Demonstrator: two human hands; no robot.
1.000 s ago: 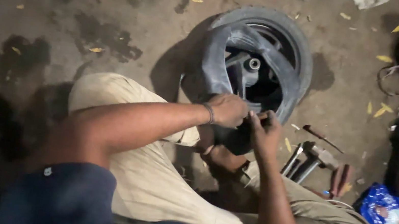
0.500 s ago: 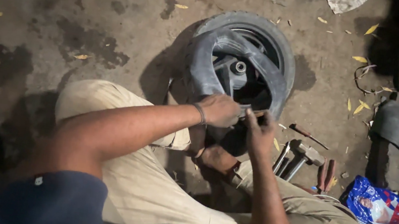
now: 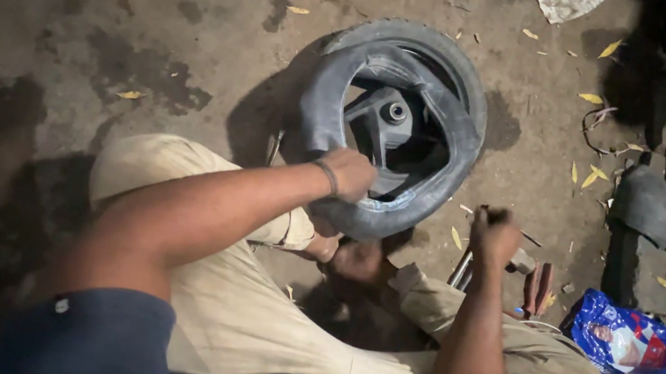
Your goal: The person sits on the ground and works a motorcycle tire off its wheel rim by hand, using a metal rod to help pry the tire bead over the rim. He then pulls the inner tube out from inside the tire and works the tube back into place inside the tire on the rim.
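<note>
Head view of a seated person working on a small wheel [image 3: 397, 127] that lies on the stained concrete floor [image 3: 117, 4] at about twelve o'clock from the knees. A black inner tube [image 3: 336, 102] is half drawn out of the tyre [image 3: 451, 74], bulging at the wheel's nine o'clock side, while the hub [image 3: 396, 112] shows at centre.

The left hand [image 3: 348, 173], a band on its wrist, reaches across the body with the forearm nearly level and presses on the tyre's near rim at six o'clock; its fingers curl down over the rubber, closed on it. The right hand [image 3: 494, 234] is at four o'clock from the wheel, fist-like, the fingers wrapped round a dark slender tool whose kind cannot be told. More metal tools [image 3: 539, 283] lie just beyond it, and a blue printed bag [image 3: 629, 346] sits further right.

As a judgement, the step goes best if the left hand pins the bead firmly, so the wheel does not skid, and the tool works in short bites clear of the tube, which could be pinched.
</note>
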